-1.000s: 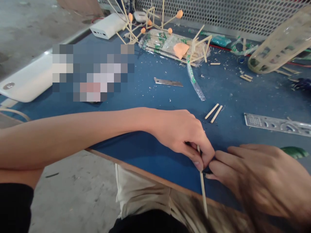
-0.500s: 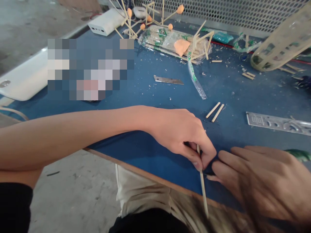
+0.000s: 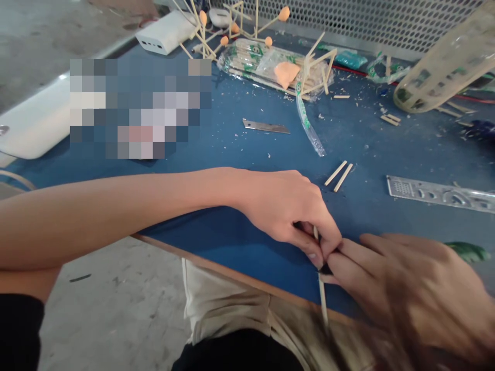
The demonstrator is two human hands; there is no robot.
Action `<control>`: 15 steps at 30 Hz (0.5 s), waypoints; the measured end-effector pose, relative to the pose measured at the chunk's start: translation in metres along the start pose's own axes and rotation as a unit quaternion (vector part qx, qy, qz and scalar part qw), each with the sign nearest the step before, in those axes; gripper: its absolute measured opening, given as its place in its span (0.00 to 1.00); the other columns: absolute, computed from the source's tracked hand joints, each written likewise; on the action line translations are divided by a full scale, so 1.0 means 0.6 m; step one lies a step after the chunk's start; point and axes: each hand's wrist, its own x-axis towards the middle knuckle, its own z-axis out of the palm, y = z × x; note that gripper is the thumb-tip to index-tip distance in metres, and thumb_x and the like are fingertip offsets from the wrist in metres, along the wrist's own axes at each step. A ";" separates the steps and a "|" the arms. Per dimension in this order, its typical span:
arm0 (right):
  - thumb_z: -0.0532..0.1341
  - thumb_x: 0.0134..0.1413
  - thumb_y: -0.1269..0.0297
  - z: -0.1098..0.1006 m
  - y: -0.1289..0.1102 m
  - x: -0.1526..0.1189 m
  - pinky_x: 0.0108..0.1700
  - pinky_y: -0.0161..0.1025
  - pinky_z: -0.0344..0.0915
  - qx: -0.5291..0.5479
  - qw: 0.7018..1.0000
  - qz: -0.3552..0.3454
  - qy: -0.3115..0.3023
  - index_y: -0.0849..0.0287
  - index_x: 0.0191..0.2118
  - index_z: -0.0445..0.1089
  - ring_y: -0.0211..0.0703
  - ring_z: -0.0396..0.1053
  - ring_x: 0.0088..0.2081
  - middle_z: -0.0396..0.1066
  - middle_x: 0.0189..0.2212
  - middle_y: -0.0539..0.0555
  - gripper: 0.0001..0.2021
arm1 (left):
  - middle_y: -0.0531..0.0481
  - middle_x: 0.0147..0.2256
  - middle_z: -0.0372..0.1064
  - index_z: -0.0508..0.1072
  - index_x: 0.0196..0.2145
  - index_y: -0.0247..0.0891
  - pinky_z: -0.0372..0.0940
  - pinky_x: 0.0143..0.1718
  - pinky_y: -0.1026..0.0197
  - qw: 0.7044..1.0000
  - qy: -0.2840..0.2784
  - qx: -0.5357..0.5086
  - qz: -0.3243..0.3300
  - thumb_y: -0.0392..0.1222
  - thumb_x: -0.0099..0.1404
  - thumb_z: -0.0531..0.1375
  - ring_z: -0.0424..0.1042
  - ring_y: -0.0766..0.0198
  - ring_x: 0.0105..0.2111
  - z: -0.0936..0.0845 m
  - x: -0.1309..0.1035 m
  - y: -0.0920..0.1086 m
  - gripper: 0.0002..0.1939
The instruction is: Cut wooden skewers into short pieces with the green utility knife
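Observation:
My left hand pinches a thin wooden chopstick between thumb and fingers. The stick's lower end sticks out past the table's front edge. My right hand is closed beside it, its fingertips touching the left hand's fingers and close against the stick. A small dark, thin piece shows between the right thumb and the stick; what it is I cannot make out. Just beyond the hands lie two short cut stick pieces. A loose knife blade lies farther back on the blue table.
A clear ruler lies at the right. Behind are a plastic packet of chopsticks, a stick structure with orange blobs, a white power bank and a tilted translucent bottle. A plastic strip and wood shavings are scattered about.
My right hand has moved left, up against my left fingers and the chopstick. The left hand keeps its pinch. The whole view has shifted slightly.

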 end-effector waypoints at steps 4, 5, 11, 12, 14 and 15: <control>0.51 0.68 0.69 0.002 0.010 -0.008 0.27 0.45 0.52 0.029 1.000 0.002 0.006 0.52 0.37 0.68 0.42 0.62 0.23 0.68 0.25 0.46 0.10 | 0.64 0.41 0.81 0.78 0.39 0.52 0.62 0.36 0.63 1.000 -0.021 -0.022 0.000 0.45 0.72 0.60 0.78 0.69 0.41 -0.003 -0.004 0.000 0.06; 0.52 0.68 0.68 0.003 0.011 -0.010 0.28 0.45 0.52 0.030 1.000 0.005 0.006 0.52 0.37 0.68 0.42 0.62 0.23 0.69 0.25 0.46 0.10 | 0.64 0.41 0.81 0.78 0.39 0.52 0.62 0.36 0.63 0.999 -0.023 -0.023 0.001 0.45 0.72 0.59 0.78 0.69 0.41 -0.003 -0.005 0.000 0.06; 0.49 0.69 0.68 0.001 0.006 -0.009 0.29 0.47 0.51 -0.011 1.000 0.010 0.024 0.52 0.40 0.69 0.42 0.63 0.25 0.74 0.29 0.46 0.12 | 0.62 0.35 0.80 0.78 0.38 0.52 0.61 0.34 0.62 1.000 -0.015 0.008 0.006 0.47 0.72 0.61 0.76 0.69 0.37 -0.003 -0.006 0.001 0.06; 0.50 0.69 0.67 0.002 0.005 -0.009 0.29 0.47 0.50 -0.011 1.000 0.015 0.017 0.52 0.39 0.68 0.42 0.63 0.24 0.73 0.28 0.46 0.11 | 0.62 0.35 0.80 0.78 0.38 0.52 0.61 0.34 0.62 1.000 -0.015 0.008 0.007 0.47 0.72 0.61 0.75 0.69 0.36 -0.003 -0.006 0.001 0.06; 0.52 0.68 0.65 0.003 0.004 -0.010 0.28 0.46 0.50 -0.008 1.000 0.025 -0.002 0.50 0.36 0.67 0.42 0.62 0.24 0.69 0.25 0.44 0.10 | 0.63 0.36 0.80 0.78 0.39 0.52 0.62 0.34 0.62 1.000 -0.016 0.006 0.008 0.46 0.72 0.61 0.76 0.69 0.37 -0.003 -0.005 0.002 0.05; 0.53 0.68 0.64 0.003 0.003 -0.011 0.28 0.46 0.49 -0.010 1.000 0.025 -0.004 0.50 0.35 0.67 0.42 0.61 0.23 0.67 0.24 0.44 0.09 | 0.63 0.37 0.80 0.78 0.39 0.52 0.61 0.35 0.62 1.000 -0.015 0.007 0.008 0.46 0.72 0.61 0.76 0.70 0.37 -0.004 -0.005 0.002 0.05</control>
